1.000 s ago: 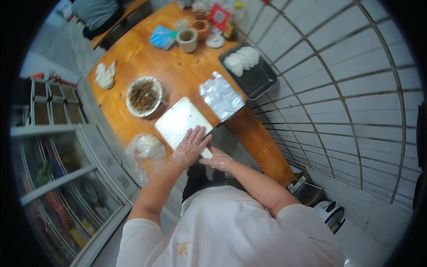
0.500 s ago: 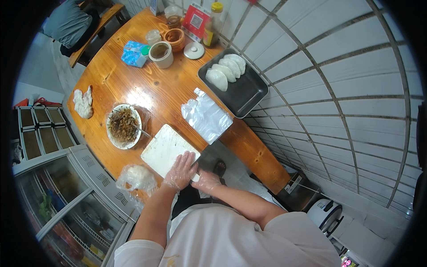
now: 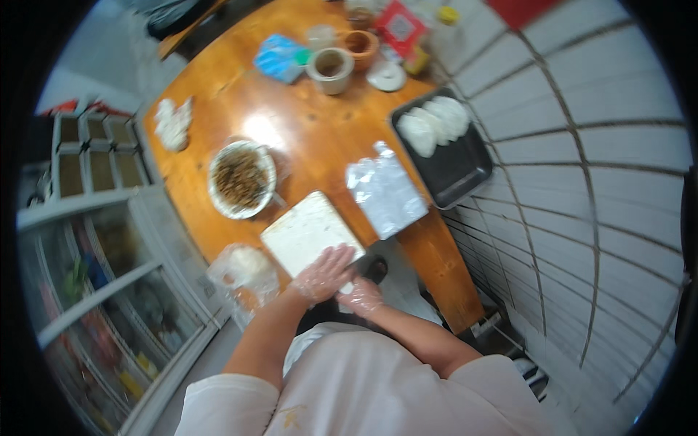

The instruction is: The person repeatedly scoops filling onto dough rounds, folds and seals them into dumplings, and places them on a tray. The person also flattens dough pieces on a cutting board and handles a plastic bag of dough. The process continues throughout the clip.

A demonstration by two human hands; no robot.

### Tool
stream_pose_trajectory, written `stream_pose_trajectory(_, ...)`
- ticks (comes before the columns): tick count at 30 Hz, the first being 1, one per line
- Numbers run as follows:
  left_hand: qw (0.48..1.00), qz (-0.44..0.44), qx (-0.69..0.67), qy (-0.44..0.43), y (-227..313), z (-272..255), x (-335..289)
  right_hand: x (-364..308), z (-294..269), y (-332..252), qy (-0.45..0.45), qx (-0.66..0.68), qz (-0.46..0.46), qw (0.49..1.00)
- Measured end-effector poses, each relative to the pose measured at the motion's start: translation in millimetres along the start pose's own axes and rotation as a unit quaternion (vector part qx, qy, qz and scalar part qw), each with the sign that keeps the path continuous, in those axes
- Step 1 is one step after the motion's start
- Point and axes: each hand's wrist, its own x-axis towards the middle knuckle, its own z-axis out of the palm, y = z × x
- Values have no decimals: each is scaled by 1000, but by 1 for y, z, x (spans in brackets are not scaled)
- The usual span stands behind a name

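Note:
My left hand (image 3: 325, 275), in a clear plastic glove, lies flat with its fingers stretched out on the near right part of a square white board (image 3: 309, 229). Close beside it, my right hand (image 3: 363, 296), gloved the same way, is at the board's near corner. Its fingers are mostly hidden and the picture is blurred, so its grip cannot be made out. Left of the board sits a pale dough lump (image 3: 249, 263) in a clear plastic bag (image 3: 227, 275). Beyond that is a white bowl (image 3: 220, 206) of brown chopped filling (image 3: 240, 176) with a utensil handle sticking out.
Clear plastic gloves or bags (image 3: 387, 192) lie right of the board. A black tray (image 3: 458, 171) with several white dumplings (image 3: 436, 123) stands by the tiled wall. Jars (image 3: 330, 73), a blue packet (image 3: 278, 58) and a whitish crumpled thing (image 3: 173, 125) are farther back. A glass-doored fridge (image 3: 109, 291) is at left.
The whole view has shifted, putting the table and its things farther right in the picture, and it is blurrier. Both hands keep nearly the same place at the board.

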Motion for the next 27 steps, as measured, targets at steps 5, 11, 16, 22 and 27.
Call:
stream_pose_trajectory(5,1000,2,17,21,1,-2,1,6,5,3,-3,-20,-12,1000)
stream_pose_trajectory(11,997,-7,32,72,1,1,-2,-1,5,-6,20,-25,-4,999)
stream_pose_trajectory(16,996,-6,40,73,0,2,-2,1,4,-8,20,-1,-16,1000)
stream_pose_trajectory(22,997,-5,45,70,2,5,-2,6,2,-1,12,-16,-28,999)
stream_pose_trajectory(27,998,-8,13,65,2,3,-4,4,-4,-7,-16,-29,-4,999)
